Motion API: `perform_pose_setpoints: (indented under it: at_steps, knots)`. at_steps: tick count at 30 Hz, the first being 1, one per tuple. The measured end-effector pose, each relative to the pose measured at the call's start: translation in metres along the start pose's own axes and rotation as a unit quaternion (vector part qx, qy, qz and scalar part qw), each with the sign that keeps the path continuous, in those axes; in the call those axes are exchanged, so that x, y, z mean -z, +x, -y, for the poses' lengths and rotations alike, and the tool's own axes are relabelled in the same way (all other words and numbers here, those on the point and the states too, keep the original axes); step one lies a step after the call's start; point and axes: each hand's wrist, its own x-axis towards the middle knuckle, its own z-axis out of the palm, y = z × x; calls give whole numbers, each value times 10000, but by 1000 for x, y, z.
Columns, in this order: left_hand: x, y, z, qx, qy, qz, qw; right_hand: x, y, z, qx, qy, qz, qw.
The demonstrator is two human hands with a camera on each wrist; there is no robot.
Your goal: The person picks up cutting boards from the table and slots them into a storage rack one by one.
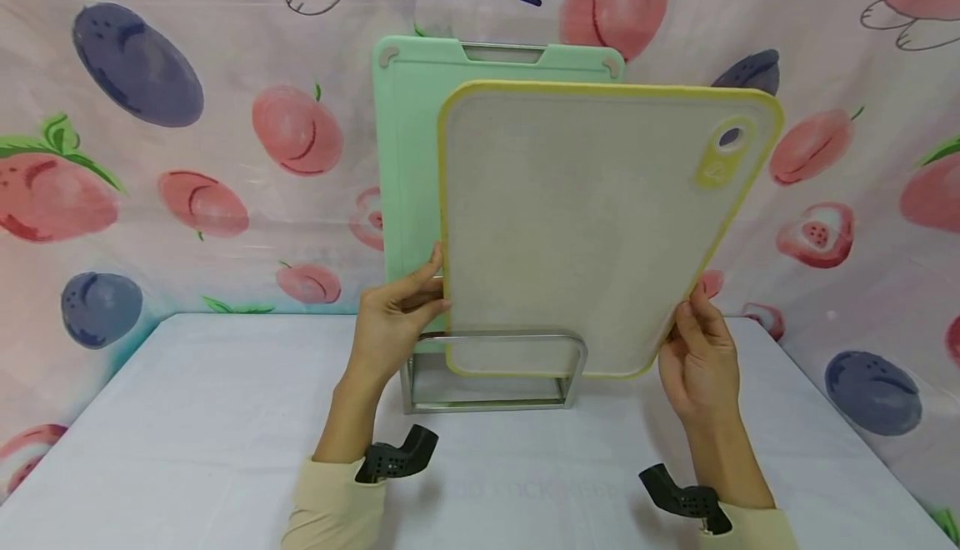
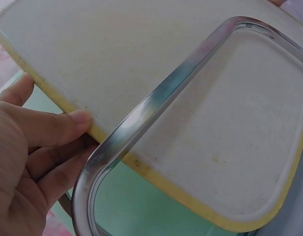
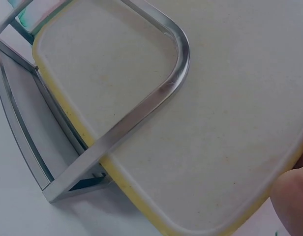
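Observation:
A pale cutting board (image 1: 577, 225) with a yellow rim leans behind the front bar of a metal rack (image 1: 487, 407). My left hand (image 1: 390, 317) pinches the board's left edge near that bar, thumb on the pale face and fingers behind. Lower on the opposite side, my right hand (image 1: 701, 358) grips the slanted right edge. In the right wrist view, the board's bottom edge passes behind the front bar, one corner reaching out past the rack. A mint-green cutting board (image 1: 411, 158) stands upright behind, largely hidden by the pale one.
The rack rests on a table with a white cloth (image 1: 225, 433). Behind it hangs a fruit-print backdrop (image 1: 187, 275). Black wrist mounts (image 1: 397, 458) sit at both sleeve cuffs.

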Motion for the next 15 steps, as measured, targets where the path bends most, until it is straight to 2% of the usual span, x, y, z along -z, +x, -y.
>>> perform_pose_setpoints:
  at_steps: [8,15]
  knots:
    - [3,0,-3,76,-33,6,10000,2,-1,-2,-112,93,97,9998]
    - [6,-1,-4,17,-39,-37,10000,1,-1,-5,-233,145,209,9994]
